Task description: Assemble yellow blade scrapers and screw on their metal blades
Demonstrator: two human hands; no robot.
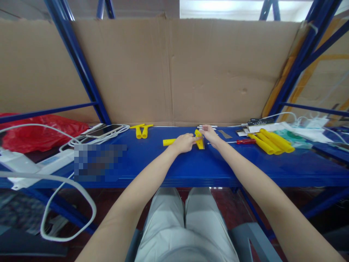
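A yellow tool body with a tubular handle [168,142] lies on the blue table, its flat head [200,142] turned to the right. Wrapped over the handle, my left hand [184,142] has a finger reaching onto the head. My right hand [209,134] is at the far right edge of the head, its fingers pinched together; what they hold is too small to make out. Just right of my hands lies a screwdriver with a red handle [245,141]. A thin grey blade [225,134] rests behind it.
Two yellow handled pieces [142,131] stand back left. Several yellow tubes [274,142] lie at the right by papers and cables. A phone [107,131], white power strip [54,163] and red plastic bag [40,131] are at the left. Cardboard [171,72] closes the back.
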